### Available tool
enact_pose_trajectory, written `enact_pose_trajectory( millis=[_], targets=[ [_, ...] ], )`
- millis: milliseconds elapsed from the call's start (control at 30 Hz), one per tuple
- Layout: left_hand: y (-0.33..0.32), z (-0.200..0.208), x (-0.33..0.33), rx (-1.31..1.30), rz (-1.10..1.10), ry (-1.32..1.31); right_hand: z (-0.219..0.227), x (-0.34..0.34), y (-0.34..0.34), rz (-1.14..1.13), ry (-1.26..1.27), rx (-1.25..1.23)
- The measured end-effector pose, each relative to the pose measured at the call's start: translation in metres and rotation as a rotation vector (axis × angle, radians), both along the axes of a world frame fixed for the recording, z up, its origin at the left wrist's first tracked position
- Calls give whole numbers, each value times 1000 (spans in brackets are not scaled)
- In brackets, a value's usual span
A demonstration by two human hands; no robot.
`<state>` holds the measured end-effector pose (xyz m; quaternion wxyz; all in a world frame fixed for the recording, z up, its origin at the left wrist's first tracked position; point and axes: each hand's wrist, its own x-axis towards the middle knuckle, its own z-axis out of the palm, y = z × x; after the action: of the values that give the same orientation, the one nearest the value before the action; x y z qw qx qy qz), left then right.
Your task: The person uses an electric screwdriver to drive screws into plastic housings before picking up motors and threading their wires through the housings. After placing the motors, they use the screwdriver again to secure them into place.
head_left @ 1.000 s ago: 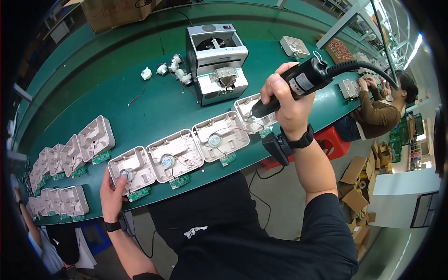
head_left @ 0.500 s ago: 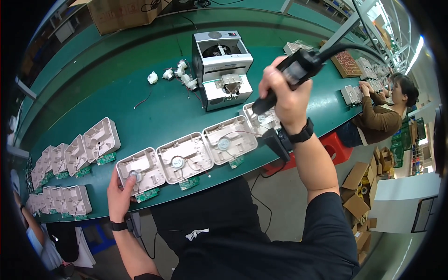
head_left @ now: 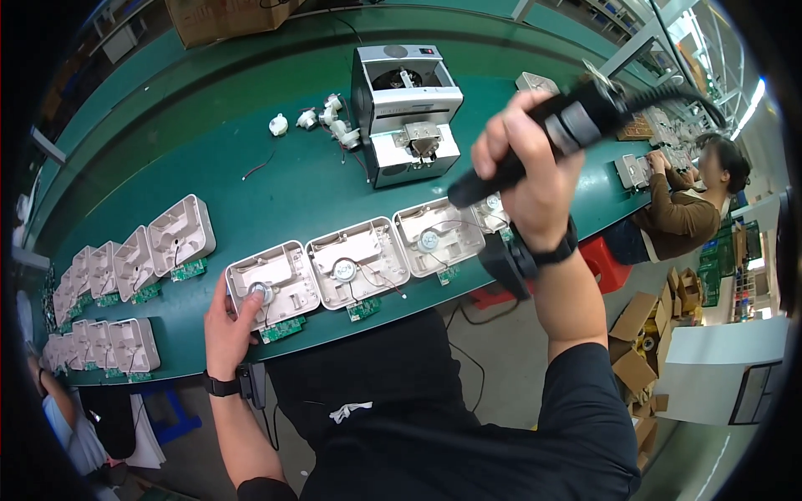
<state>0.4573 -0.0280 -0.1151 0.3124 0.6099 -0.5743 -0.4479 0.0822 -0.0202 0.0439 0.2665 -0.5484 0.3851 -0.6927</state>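
My left hand [head_left: 225, 336] grips the left end of a white plastic housing [head_left: 288, 280], its thumb over the wall and by a round speaker [head_left: 261, 291] inside. A green circuit board [head_left: 284, 329] hangs out at the housing's near side on wires. To its right, in a touching row, are a second housing [head_left: 376, 250] and a third housing [head_left: 451, 242], each with a speaker inside; another is partly hidden by my right arm. Raised above the row's right end, my right hand [head_left: 535, 159] is wrapped round a black corded electric screwdriver [head_left: 576, 125], slightly blurred, its narrow end pointing down left.
A grey machine [head_left: 409, 117] stands behind the row, with small white motor-like parts [head_left: 341, 132] beside it. More housings [head_left: 180, 230] with boards line the left of the green table [head_left: 251, 200]. At right a co-worker [head_left: 685, 200] sits near a red stool [head_left: 603, 265].
The row of housings has shifted right and slightly away, my left hand moving with it. My right hand and the screwdriver have moved to the right. The view has shifted a little.
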Motion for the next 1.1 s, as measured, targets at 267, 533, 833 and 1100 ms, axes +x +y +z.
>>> enact_pose_trajectory(
  millis=[267,533,833,1100],
  targets=[
    [-1,0,-2,6,-22,2,-36,3,31,-32,-40,58],
    [1,2,-4,8,-10,-2,-58,-3,22,-5,-35,84],
    [2,-1,-2,3,1,39,-14,2,4,-7,91,36],
    [0,-3,-3,-43,-30,16,3,28,-62,-96,150,-188]
  ],
)
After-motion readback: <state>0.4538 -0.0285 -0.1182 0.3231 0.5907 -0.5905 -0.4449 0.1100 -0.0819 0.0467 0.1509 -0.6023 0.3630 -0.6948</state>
